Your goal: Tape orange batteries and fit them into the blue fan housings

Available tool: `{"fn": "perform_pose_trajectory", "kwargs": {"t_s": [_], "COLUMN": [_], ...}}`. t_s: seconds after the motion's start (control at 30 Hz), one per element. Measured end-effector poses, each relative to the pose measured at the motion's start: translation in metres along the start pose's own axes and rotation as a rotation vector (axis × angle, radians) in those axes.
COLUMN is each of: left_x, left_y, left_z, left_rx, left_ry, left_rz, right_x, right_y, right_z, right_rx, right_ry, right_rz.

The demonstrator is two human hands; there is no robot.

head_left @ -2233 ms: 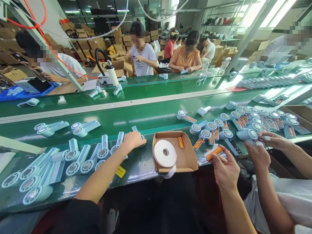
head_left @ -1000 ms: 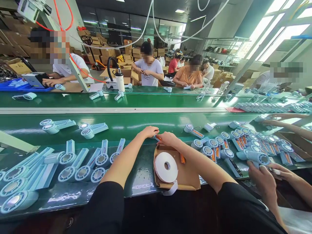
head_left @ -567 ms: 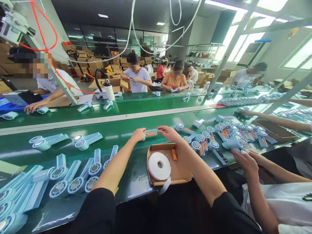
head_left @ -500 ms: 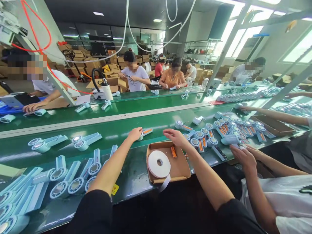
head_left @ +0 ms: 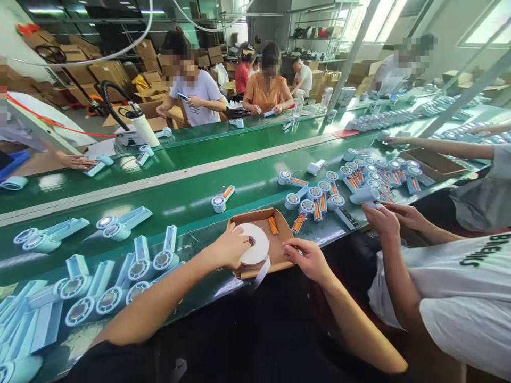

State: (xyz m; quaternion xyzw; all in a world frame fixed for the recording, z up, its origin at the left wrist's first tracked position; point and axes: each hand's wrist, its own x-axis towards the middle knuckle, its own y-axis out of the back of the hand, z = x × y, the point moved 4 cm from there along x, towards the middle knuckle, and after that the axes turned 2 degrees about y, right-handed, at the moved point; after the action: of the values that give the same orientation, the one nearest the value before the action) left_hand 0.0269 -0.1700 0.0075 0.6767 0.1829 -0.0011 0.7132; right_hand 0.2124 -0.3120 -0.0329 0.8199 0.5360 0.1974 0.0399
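Note:
A white tape roll (head_left: 255, 243) lies in a shallow cardboard tray (head_left: 284, 227) at the near edge of the green belt (head_left: 191, 199). My left hand (head_left: 229, 247) rests on the roll's left side with its fingers curled over it. My right hand (head_left: 307, 256) sits at the tray's front right edge, its fingers pinched close to the loose tape end (head_left: 262, 270); what it grips is too small to tell. An orange battery (head_left: 273, 225) lies in the tray. A pale blue fan part with an orange battery in it (head_left: 222, 200) lies alone on the belt beyond the tray.
Several pale blue fan housings (head_left: 139, 263) lie in rows to my left. More fan parts with orange batteries (head_left: 319, 194) crowd the belt on the right. A co-worker's hands (head_left: 385, 218) work there. Other people sit across the far belt.
Both hands have drawn back from the fan part, which stays on the belt farther out. My left hand has come onto the tape roll, my right hand to the tray's front edge.

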Motion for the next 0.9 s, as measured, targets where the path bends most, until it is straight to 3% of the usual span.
{"fn": "perform_pose_trajectory", "kwargs": {"t_s": [0.07, 0.13, 0.27, 0.37, 0.43, 0.47, 0.5, 0.6, 0.63, 0.7, 0.9], "left_x": [-0.012, -0.029, -0.060, -0.082, -0.096, -0.103, -0.107, -0.110, -0.109, -0.106, -0.100], "left_y": [0.011, 0.019, 0.009, -0.015, -0.032, -0.040, -0.048, -0.065, -0.070, -0.075, -0.077], "left_z": [-0.001, -0.003, -0.014, -0.033, -0.044, -0.047, -0.047, -0.037, -0.032, -0.023, 0.000], "left_rx": [-0.016, -0.035, -0.011, -0.037, -0.067, -0.081, -0.092, -0.118, -0.126, -0.141, -0.094], "left_ry": [0.004, 0.015, 0.083, 0.286, 0.432, 0.481, 0.507, 0.474, 0.454, 0.432, 0.403], "left_rz": [0.136, 0.336, 0.683, 0.899, 1.025, 1.070, 1.098, 1.094, 1.078, 1.047, 1.008], "right_x": [0.000, -0.004, -0.020, -0.028, -0.019, -0.007, 0.010, 0.060, 0.070, 0.081, 0.084], "right_y": [0.001, -0.005, -0.037, -0.056, -0.058, -0.054, -0.049, -0.028, -0.026, -0.029, -0.042], "right_z": [0.000, -0.002, -0.017, -0.027, -0.026, -0.024, -0.020, -0.010, -0.008, -0.001, 0.009], "right_rx": [0.015, 0.001, -0.002, -0.069, -0.106, -0.143, -0.229, -0.763, -0.915, -1.045, -0.868], "right_ry": [-0.081, -0.160, -0.138, -0.044, -0.028, -0.028, -0.026, -0.010, -0.009, -0.006, 0.054], "right_rz": [0.021, -0.061, -0.505, -0.917, -1.090, -1.055, -0.929, -0.346, -0.224, -0.174, -0.287]}}
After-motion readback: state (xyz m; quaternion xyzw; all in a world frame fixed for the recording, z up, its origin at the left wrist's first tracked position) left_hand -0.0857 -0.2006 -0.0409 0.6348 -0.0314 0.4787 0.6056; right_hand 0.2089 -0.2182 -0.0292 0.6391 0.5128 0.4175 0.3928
